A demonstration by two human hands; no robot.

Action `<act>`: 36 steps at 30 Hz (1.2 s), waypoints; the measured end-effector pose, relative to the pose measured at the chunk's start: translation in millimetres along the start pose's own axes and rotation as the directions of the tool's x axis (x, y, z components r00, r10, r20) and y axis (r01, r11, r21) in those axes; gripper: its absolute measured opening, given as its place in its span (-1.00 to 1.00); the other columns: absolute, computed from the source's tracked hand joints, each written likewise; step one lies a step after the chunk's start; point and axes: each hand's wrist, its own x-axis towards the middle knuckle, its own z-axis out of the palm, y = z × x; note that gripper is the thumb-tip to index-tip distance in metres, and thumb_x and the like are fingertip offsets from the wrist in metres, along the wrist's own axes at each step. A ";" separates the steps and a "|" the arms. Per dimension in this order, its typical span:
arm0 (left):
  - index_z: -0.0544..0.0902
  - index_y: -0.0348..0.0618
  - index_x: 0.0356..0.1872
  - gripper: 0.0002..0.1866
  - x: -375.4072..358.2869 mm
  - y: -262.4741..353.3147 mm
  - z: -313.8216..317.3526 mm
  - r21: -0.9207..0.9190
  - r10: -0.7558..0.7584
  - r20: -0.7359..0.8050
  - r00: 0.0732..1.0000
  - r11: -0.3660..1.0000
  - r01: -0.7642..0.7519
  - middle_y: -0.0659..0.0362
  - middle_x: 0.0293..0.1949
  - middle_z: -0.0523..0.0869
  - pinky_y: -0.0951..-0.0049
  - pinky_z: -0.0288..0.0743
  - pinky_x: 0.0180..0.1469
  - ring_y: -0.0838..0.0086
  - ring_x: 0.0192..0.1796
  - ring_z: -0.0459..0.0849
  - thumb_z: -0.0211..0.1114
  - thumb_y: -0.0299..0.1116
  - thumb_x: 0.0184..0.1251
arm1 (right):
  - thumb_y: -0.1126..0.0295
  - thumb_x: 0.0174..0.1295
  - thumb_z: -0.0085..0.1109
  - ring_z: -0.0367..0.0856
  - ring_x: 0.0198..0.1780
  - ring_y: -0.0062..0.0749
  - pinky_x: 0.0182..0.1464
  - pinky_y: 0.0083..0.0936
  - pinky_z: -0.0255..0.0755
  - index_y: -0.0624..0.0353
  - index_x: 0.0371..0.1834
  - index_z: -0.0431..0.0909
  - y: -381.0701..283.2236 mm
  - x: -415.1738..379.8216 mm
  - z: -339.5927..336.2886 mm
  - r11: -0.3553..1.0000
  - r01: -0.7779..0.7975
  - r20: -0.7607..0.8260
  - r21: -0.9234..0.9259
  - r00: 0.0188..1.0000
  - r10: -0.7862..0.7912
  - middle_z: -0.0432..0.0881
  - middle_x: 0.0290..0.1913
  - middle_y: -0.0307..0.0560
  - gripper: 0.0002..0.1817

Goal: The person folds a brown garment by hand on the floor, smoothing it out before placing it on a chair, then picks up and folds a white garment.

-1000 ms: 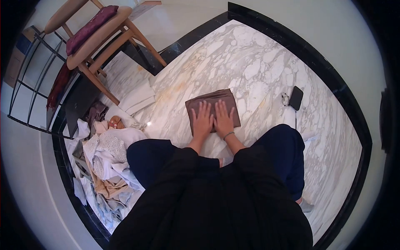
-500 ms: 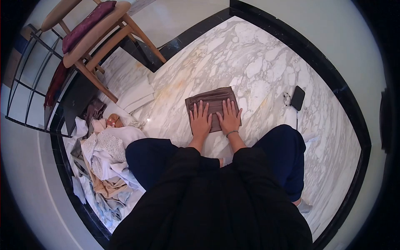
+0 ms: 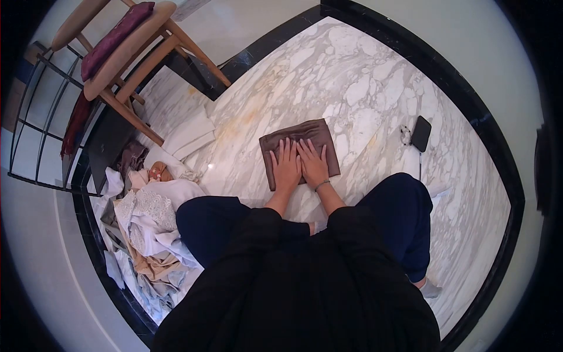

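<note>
A dark brown folded cloth (image 3: pixel 305 128) lies flat on the marble floor in front of me, roughly square, with some wrinkles near its far edge. My left hand (image 3: pixel 286 166) rests palm down on its middle, fingers stretched out. Close beside it, my right hand (image 3: pixel 314 164) is also laid flat on the cloth, fingers extended and a thin band around the wrist. The two hands nearly touch at the centre. Both palms hide the part of the cloth under them.
A heap of crumpled clothes (image 3: pixel 155 217) lies at my left. A folded pale cloth (image 3: pixel 193 138) is near the wooden chair (image 3: pixel 132 56) and black wire rack (image 3: pixel 38 146). On the right, a black phone (image 3: pixel 420 134) with a cable lies on the marble floor (image 3: pixel 363 76).
My hands have slid inward over the brown cloth and are now side by side, where they were apart before. The cloth's far edge looks slightly smoother. The view has shifted a little.
</note>
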 end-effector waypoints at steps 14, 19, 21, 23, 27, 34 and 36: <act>0.22 0.05 0.50 -0.37 4.7 -8.1 -11.9 0.070 -0.226 -0.076 0.971 0.970 0.232 0.08 0.52 0.19 -0.26 -0.18 0.49 0.18 0.57 0.07 0.04 -0.05 0.45 | -0.14 0.40 -0.14 -0.12 0.61 -0.30 0.54 0.12 -0.31 -0.21 0.57 0.09 27.1 23.4 -5.7 0.930 -0.368 -0.063 0.000 0.928 0.368 0.01 0.61 -0.30 -0.30; 0.24 -0.13 0.48 -0.33 -0.4 -36.5 11.4 0.062 -0.305 -0.077 0.949 0.949 0.310 0.05 0.53 0.16 -0.16 -0.14 0.50 0.22 0.57 0.09 0.01 0.02 0.47 | -0.16 0.39 -0.13 -0.14 0.62 -0.29 0.52 0.15 -0.27 -0.18 0.59 0.01 37.0 18.6 -2.0 0.925 -0.379 0.012 -0.016 0.925 0.379 -0.03 0.62 -0.28 -0.25; 0.31 -0.14 0.43 -0.29 -0.9 -37.1 3.5 0.070 -0.378 -0.134 0.916 0.918 0.389 0.02 0.52 0.18 -0.07 0.03 0.48 0.13 0.54 0.13 0.07 0.11 0.41 | -0.17 0.34 -0.04 -0.10 0.61 -0.26 0.50 0.18 -0.16 -0.11 0.58 0.02 39.2 18.0 -10.5 0.922 -0.388 0.029 0.016 0.921 0.387 0.00 0.60 -0.24 -0.20; 0.28 -0.12 0.45 -0.22 -5.2 -28.6 -2.8 0.035 -0.517 -0.135 0.845 0.850 0.526 -0.03 0.51 0.18 -0.06 0.11 0.44 0.09 0.53 0.14 0.15 0.16 0.34 | -0.15 0.27 0.10 -0.03 0.58 -0.22 0.41 0.19 0.04 -0.03 0.55 0.07 30.2 17.7 -39.6 0.825 -0.565 0.180 -0.021 0.809 0.559 0.01 0.59 -0.11 -0.15; 0.16 -0.12 0.49 -0.06 -2.1 1.6 -40.9 -0.163 -0.640 0.140 0.756 0.738 0.655 -0.14 0.51 0.09 -0.04 0.27 0.35 -0.06 0.47 0.22 0.33 0.14 0.19 | -0.08 0.05 0.38 0.35 0.39 -0.07 0.19 0.05 0.40 0.14 0.50 0.10 27.2 20.9 -60.0 0.642 -0.766 0.330 -0.035 0.598 0.731 0.31 0.41 0.14 0.01; 0.25 -0.19 0.41 -0.06 0.9 -1.3 -29.7 -0.353 -0.674 0.373 0.638 0.532 0.769 -0.08 0.09 0.63 0.16 0.54 0.10 0.04 0.05 0.67 0.48 -0.05 0.00 | 0.08 -0.04 0.47 0.70 -0.03 -0.03 0.02 -0.25 0.57 0.40 0.18 0.46 93.3 8.0 -5.1 0.464 -0.764 0.644 0.449 0.636 0.425 0.71 -0.14 0.14 -0.22; 0.36 -0.20 0.33 -0.13 3.4 -17.2 -19.2 -0.422 -0.634 0.386 0.670 0.525 0.739 -0.03 -0.06 0.71 0.25 0.56 0.06 0.14 -0.03 0.71 0.50 -0.09 -0.04 | 0.12 0.03 0.44 0.70 0.00 -0.11 0.00 -0.28 0.59 0.38 0.10 0.54 97.9 8.2 -6.9 0.167 -0.799 0.740 0.578 0.599 0.305 0.72 -0.12 0.12 -0.34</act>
